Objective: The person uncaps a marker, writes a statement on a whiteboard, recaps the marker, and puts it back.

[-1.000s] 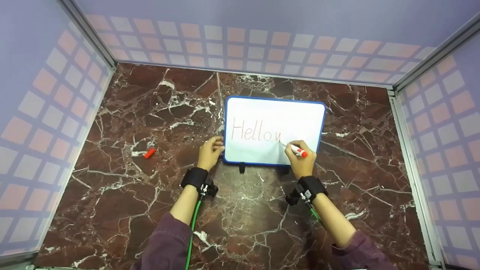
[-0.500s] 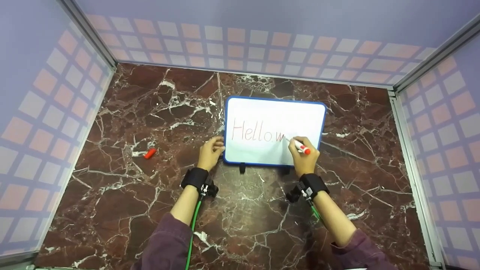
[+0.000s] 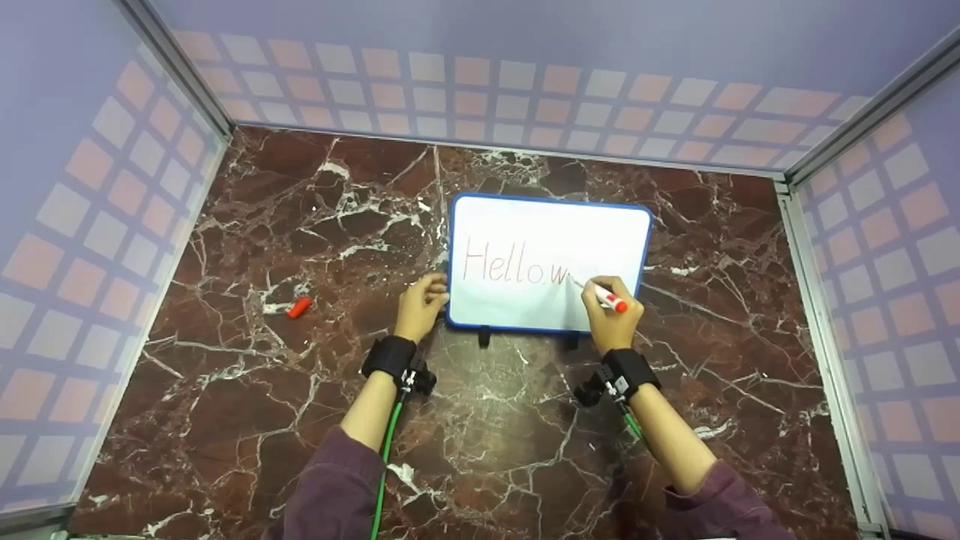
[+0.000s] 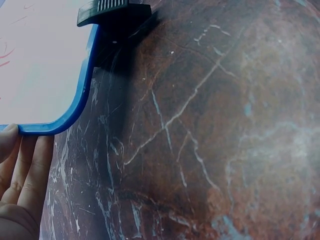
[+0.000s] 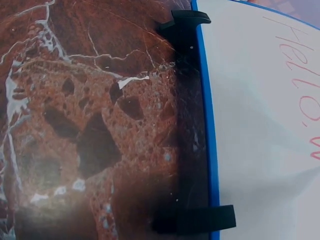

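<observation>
- Occupying the bench [image 3: 480,435] a little right of its middle, head view: one whiteboard [image 3: 525,225], blue-framed, black feet [image 3: 484,335] at its near edge, likely to prop it; red lettering [image 3: 502,262] reads "Hello", a small mark and a w.
- Left hand [image 3: 421,309], head view: at the whiteboard's left edge, forearm [image 3: 371,409] slanting in from the bench's near edge; presumably steadying.
- Right hand [image 3: 616,319], head view: pinching one red-and-white marker [image 3: 607,297], tip beside the w, contact too small to tell; held low and right, seemingly to spare the letters.
- Red cap [image 3: 300,307], head view: loose toward the bench's left edge, apparently out of the way.
- Left wrist view: thumb [image 4: 7,142] over the blue frame [image 4: 82,95], fingers [image 4: 40,170] passing beneath; the left hand pinches the whiteboard.
- Right wrist view: near edge, both feet, lettering; right hand and marker unseen.
</observation>
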